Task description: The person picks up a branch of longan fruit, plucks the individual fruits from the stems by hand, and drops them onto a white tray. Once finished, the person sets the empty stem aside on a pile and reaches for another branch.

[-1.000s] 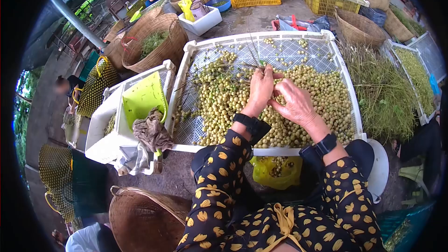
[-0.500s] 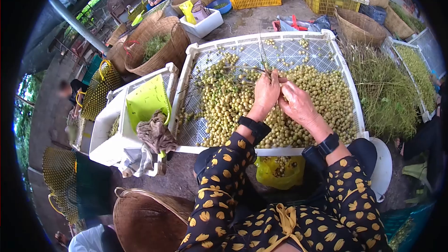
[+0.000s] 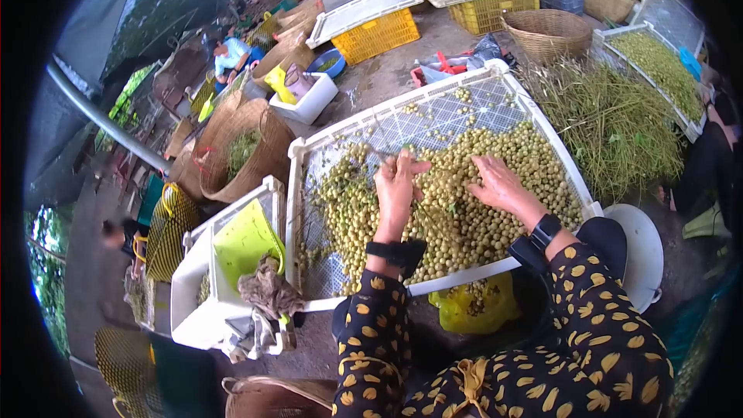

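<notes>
Resting on the pile of small yellow-green fruits (image 3: 464, 201) in the white mesh tray (image 3: 495, 70), my right hand (image 3: 499, 183) lies flat with fingers spread. My left hand (image 3: 396, 184) is beside it, fingers loosely curled over thin stems; I cannot tell if it grips them.

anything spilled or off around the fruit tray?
Nothing clearly spilled. The white tray sits tilted in the view, with the fruit heaped toward its near side. A brown rag lies draped over the smaller bin's edge.

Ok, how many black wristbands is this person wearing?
2: the left wristband sits just above the patterned cuff, and the right wristband does the same. The sleeves could hide others.
</notes>
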Tool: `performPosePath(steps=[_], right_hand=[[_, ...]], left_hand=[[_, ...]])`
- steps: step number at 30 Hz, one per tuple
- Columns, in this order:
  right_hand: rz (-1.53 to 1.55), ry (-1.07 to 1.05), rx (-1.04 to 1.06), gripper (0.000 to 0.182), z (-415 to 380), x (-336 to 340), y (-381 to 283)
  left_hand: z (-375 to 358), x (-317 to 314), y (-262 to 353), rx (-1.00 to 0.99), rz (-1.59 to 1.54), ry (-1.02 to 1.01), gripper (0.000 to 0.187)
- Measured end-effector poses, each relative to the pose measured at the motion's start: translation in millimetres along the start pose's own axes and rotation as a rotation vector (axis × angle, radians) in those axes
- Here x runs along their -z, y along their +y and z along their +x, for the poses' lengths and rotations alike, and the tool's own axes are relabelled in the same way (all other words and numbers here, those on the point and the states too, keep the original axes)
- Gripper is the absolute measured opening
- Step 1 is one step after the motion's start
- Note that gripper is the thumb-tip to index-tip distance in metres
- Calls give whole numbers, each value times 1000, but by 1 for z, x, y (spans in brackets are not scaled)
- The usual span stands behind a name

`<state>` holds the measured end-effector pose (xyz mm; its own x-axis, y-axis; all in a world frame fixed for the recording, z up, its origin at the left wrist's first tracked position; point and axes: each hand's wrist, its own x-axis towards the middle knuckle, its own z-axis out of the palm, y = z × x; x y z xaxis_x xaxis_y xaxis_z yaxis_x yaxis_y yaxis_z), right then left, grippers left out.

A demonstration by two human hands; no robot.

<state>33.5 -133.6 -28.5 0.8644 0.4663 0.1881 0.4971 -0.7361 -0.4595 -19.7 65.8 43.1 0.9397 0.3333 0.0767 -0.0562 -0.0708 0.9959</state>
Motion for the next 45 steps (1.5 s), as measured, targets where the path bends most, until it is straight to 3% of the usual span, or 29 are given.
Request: performPosePath(steps=[3,7,9,11,14,16,17,19,22,23,25,26,28,29,30,31,32,34,38,41,45], right_hand=[[190,-12,98,69,8,-5,-16],[161,230,375,61,14,-21,-28],[188,344,447,27,15,-17,-30],[294,-49,172,21,16,-5,-25],[402,-144,-67,24,11,11,-23],[556,-51,-79,26,11,2,-8],[633,-2,-84,28,12,-3,1],[701,-3,-113,27,10,2,3],[703,4,-100,25,9,8,2],[681,2,-93,24,7,10,0],[643,-1,-80,23,3,20,-14],[732,-30,-127,22,0,26,-23],[611,57,39,21,3,20,-25],[551,100,120,20,3,17,-26],[503,101,119,19,4,13,-28],[461,99,113,17,0,15,-35],[344,174,192,17,-4,11,-36],[240,203,258,18,-5,0,-33],[394,16,293,21,-8,12,-34],[551,-89,268,27,-5,8,-26],[492,7,314,29,-2,-2,-15]], left_hand=[[3,1,11,-48,34,-6,31],[6,1,15,-36,-22,-38,32],[7,3,12,-47,-67,-60,29],[11,8,2,-26,-64,15,28],[12,25,-2,66,-34,116,29],[22,40,-24,84,-38,210,31],[25,51,-37,68,-45,209,38],[28,69,-50,196,411,348,76],[19,72,-57,268,586,500,110],[21,74,-64,212,672,622,111],[5,53,-35,-123,1198,803,94],[-1,42,-25,-283,1261,695,85],[-11,20,-9,-603,1366,465,68],[-16,6,-6,-649,1252,324,49],[-22,-7,-7,-557,1036,131,47],[-27,-19,-14,-374,886,53,46],[-25,-24,-26,-328,684,-26,36],[-27,-32,-25,-261,676,-26,27],[-17,-30,-52,-284,445,-24,21],[-12,-24,-56,-154,484,11,21],[-10,-22,-61,16,-70,-21,22]])
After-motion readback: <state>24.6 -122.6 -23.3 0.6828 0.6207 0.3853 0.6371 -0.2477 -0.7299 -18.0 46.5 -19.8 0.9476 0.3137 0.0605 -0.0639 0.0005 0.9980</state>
